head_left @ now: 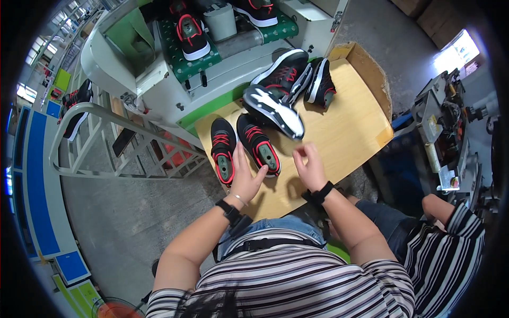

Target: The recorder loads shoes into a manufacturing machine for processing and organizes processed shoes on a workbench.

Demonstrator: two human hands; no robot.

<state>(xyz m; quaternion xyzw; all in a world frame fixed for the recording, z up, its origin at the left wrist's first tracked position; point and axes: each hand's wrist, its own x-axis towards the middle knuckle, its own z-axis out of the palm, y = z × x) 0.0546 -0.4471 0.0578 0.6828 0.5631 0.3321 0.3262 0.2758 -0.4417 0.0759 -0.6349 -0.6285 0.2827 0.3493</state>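
Fingers [239,159] of the left hand [245,177] lie spread and released, touching the two black-and-red shoes [244,144] standing side by side on the wooden bench [344,132]. Right hand [310,167] hovers beside them, its fingers loosely curled, holding nothing. Beyond, a green tray [177,58] carries one shoe [192,36] beside a grey bin [220,21].

Striped shirt, jeans, black wristbands on both hands [275,172].

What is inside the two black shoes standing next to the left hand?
Each shoe shows a grey-green insole with red lining round the opening. The toe ends are hidden under laces and uppers. The left hand rests between their heels.
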